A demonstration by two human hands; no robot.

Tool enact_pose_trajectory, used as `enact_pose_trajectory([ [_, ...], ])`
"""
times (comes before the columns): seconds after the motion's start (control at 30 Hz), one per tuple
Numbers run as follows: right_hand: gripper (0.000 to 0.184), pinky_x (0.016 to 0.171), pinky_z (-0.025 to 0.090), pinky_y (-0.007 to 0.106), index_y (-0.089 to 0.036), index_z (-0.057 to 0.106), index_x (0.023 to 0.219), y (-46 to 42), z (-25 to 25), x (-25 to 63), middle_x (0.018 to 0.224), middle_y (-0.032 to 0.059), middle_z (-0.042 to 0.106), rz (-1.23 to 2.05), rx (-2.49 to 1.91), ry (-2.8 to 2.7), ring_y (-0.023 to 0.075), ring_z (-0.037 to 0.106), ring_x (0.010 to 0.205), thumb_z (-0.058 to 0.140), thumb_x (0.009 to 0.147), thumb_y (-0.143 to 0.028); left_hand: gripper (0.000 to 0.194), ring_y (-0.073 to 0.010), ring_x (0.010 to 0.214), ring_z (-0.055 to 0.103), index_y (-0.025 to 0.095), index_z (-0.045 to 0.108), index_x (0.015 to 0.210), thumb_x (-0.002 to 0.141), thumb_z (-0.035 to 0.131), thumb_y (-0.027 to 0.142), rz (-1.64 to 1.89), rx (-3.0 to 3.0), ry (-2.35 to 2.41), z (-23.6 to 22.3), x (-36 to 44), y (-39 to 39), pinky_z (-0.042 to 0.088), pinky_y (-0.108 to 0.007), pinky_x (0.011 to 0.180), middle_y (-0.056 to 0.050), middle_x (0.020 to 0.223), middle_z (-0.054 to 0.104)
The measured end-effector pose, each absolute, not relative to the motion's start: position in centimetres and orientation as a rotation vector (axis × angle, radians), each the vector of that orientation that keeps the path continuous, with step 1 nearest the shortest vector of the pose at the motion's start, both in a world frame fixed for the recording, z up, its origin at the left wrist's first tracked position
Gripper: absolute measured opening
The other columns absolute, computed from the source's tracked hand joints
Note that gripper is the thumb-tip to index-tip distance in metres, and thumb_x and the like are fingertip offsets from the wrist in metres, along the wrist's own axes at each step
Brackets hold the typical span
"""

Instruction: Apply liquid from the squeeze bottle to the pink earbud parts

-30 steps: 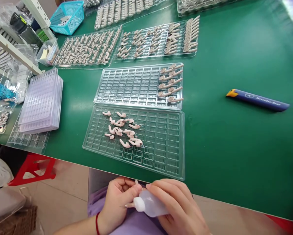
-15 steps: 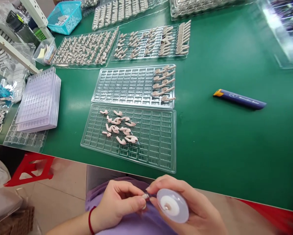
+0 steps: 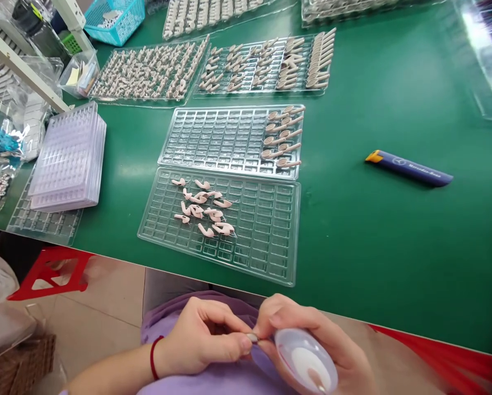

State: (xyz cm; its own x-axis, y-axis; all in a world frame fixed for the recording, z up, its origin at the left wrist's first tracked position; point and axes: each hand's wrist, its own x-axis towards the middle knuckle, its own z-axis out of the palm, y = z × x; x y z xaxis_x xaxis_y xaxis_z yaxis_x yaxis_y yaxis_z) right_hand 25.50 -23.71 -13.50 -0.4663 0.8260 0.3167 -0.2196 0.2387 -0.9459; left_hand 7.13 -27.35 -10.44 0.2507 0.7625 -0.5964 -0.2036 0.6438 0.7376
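Over my lap, my left hand (image 3: 207, 337) pinches a small pale earbud piece (image 3: 252, 337) between thumb and forefinger. Touching its other side are the fingertips of my right hand (image 3: 320, 329), which also grips a translucent round container (image 3: 305, 359) with white contents. Its round end faces me; the end towards the piece is hidden by my fingers. On the near clear tray (image 3: 266, 241) lie several loose pinkish earbud shells (image 3: 205, 231), some with thin wires. The clear tray behind it (image 3: 213, 137) bears beige earbud shells (image 3: 284, 148) at its right end.
Farther back are two trays of earbud parts (image 3: 142, 74) (image 3: 264, 63). A stack of clear trays (image 3: 67, 156) stands left, near a blue basket (image 3: 120, 24) and a white shelf post (image 3: 27, 66). A dark blue cutter-like tool (image 3: 410, 167) lies right. Red stools (image 3: 52, 271) flank me.
My hands have shifted slightly right, and the round container has tilted and moved down and right. A dark tip seen between my hands before is now hidden. The whole view has shifted a little.
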Motion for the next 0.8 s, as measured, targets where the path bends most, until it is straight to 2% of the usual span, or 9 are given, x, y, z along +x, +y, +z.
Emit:
enact_pose_trajectory([
  [0.33,0.037,0.058,0.057,0.030,-0.022,0.053,0.116,-23.7,-13.8,25.7,0.083,0.0044,0.066,1.366,-0.557,-1.593,0.0162,0.062,0.072,0.062,0.085,-0.004,0.011,-0.0129,0.060,0.054,0.017,0.082,0.076,0.071,0.075,0.024,0.722,0.717,1.221,-9.9,7.2,-27.0,0.041,-0.023,0.057,-0.006,0.065,0.065],
  [0.57,0.037,0.058,0.059,0.030,-0.023,0.054,0.116,-23.8,-13.9,25.6,0.085,0.0054,0.068,1.327,-0.616,-1.591,0.0172,0.065,0.073,0.061,0.085,-0.003,0.023,-0.0133,0.058,0.056,0.014,0.080,0.073,0.070,0.081,0.037,0.728,0.588,1.185,-9.8,7.3,-27.0,0.046,-0.024,0.059,-0.007,0.064,0.067],
  [0.7,0.041,0.061,0.060,0.031,-0.021,0.056,0.114,-23.8,-14.3,25.6,0.089,0.0071,0.069,1.059,-0.730,-1.639,0.0191,0.067,0.079,0.063,0.080,0.000,0.031,-0.0137,0.061,0.061,0.013,0.078,0.075,0.068,0.083,0.044,0.753,0.430,1.204,-10.8,7.2,-27.3,0.048,-0.024,0.062,-0.007,0.067,0.071],
  [0.8,0.034,0.064,0.058,0.033,-0.019,0.060,0.111,-23.7,-14.9,25.4,0.088,0.0073,0.070,0.764,-0.756,-1.792,0.0197,0.066,0.079,0.066,0.080,-0.004,0.033,-0.0140,0.061,0.063,0.012,0.075,0.074,0.065,0.086,0.042,0.809,0.326,1.242,-11.9,7.4,-27.5,0.048,-0.023,0.060,-0.007,0.070,0.073],
])
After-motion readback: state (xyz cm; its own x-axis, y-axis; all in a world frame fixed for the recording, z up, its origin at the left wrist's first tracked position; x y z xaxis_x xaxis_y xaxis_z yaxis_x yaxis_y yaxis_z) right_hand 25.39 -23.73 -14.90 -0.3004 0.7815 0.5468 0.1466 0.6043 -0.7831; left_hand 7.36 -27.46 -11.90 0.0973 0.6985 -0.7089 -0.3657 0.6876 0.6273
